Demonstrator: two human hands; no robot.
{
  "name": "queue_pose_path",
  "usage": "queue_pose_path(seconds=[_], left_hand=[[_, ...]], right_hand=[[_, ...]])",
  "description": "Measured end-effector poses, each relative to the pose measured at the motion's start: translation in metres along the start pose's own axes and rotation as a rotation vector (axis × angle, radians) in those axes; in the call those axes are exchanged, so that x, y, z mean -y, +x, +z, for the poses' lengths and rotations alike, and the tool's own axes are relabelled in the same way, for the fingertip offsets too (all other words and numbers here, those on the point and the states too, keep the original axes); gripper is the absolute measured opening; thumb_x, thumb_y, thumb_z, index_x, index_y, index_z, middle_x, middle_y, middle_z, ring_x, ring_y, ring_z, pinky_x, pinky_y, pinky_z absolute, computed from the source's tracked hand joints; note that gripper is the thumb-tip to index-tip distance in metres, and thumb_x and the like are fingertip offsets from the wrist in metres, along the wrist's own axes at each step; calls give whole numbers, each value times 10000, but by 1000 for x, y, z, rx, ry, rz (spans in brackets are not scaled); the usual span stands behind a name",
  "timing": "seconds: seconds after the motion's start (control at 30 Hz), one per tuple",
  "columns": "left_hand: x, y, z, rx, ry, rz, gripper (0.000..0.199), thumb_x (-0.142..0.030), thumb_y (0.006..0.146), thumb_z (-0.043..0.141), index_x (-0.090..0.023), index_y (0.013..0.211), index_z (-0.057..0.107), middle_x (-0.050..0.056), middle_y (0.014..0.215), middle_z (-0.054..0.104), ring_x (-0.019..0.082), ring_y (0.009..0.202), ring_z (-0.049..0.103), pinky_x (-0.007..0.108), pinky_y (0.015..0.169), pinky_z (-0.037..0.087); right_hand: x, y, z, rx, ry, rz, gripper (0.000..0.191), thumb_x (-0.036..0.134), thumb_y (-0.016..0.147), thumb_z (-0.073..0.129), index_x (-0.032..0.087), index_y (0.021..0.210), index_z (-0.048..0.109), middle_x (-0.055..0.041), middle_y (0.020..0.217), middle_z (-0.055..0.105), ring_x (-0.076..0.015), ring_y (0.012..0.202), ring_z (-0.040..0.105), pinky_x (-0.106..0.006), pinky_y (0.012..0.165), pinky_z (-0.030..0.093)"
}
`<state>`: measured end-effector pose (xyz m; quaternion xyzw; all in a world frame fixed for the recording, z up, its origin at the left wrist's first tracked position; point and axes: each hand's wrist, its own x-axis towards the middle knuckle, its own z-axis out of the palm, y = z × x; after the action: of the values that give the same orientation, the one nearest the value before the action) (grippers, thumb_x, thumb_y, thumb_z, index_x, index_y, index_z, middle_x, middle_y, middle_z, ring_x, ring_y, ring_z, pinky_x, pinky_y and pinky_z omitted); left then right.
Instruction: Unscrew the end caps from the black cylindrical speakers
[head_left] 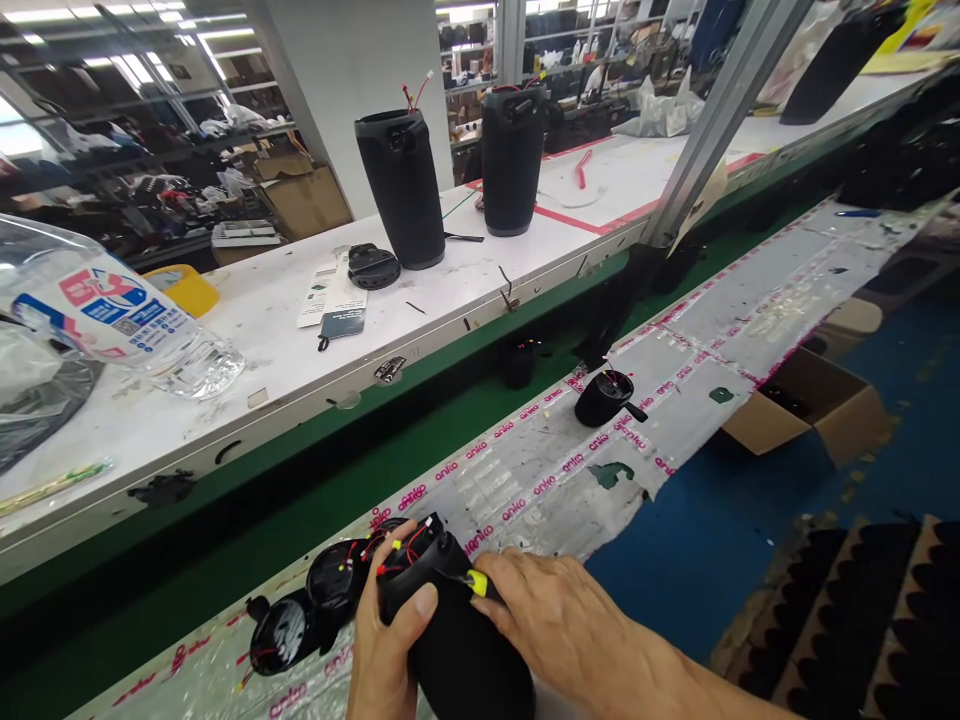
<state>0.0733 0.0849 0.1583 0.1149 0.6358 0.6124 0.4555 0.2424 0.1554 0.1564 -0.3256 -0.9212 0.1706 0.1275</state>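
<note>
My left hand [394, 625] is wrapped round the upper part of a black cylindrical speaker [469, 665], which leans toward me in the lower middle of the head view. Red wires with small yellow and white connectors stick out of its open top. In my right hand [559, 610] is a screwdriver [478, 583] with a yellow and black handle, its thin tip touching the side near the speaker's rim. My fingers hide most of its handle. To the left of the speaker lie round black end parts [281, 632] with red wires.
Plastic film with pink print [525, 480] covers the lower bench, where a small black speaker part [604, 397] stands. On the white shelf [277, 370] are two upright speakers [405, 190], a plastic bottle [112, 310] and yellow tape [180, 288]. A metal post [727, 120] rises at right, above an open cardboard box [817, 410].
</note>
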Motion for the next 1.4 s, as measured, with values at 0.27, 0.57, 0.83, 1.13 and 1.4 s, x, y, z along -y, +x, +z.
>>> queue_pose_path(seconds=[0.27, 0.57, 0.83, 1.13, 1.4], left_hand=[[2, -1, -3, -3, -18, -29, 846, -480, 653, 884, -248, 1406, 575, 73, 1249, 739, 320, 1155, 681, 300, 873, 582], [2, 1, -1, 6, 38, -31, 815, -505, 659, 877, -232, 1370, 584, 89, 1236, 738, 335, 1164, 675, 343, 931, 559], [6, 4, -5, 0, 284, 91, 802, -597, 624, 868, -229, 1293, 622, 94, 1179, 746, 336, 1052, 699, 383, 912, 532], [-2, -3, -2, -85, 425, 140, 754, -542, 612, 858, -232, 1259, 628, 70, 1104, 751, 322, 1005, 696, 384, 888, 538], [7, 1, -1, -112, 444, 128, 664, -533, 674, 849, -237, 1229, 636, 81, 1195, 719, 343, 1115, 660, 429, 985, 502]], right_hand=[[0, -2, 2, 50, 96, 31, 166, 257, 1035, 532, 251, 1197, 500, -5, 946, 698, -230, 796, 724, -367, 671, 491], [0, 0, -6, 31, -91, -10, 68, 300, 1042, 502, 245, 1079, 483, -5, 829, 648, -232, 668, 679, -369, 605, 422], [-1, -3, -7, 35, -182, -42, 152, 354, 1034, 560, 244, 1045, 456, 5, 769, 650, -233, 572, 655, -381, 544, 359], [9, -3, -8, 71, -268, -35, 219, 308, 986, 631, 235, 1032, 429, 8, 734, 633, -237, 524, 631, -386, 496, 337], [2, -3, 7, 150, -207, 13, 74, 308, 1052, 504, 247, 1036, 466, 1, 769, 652, -267, 584, 654, -390, 540, 412]])
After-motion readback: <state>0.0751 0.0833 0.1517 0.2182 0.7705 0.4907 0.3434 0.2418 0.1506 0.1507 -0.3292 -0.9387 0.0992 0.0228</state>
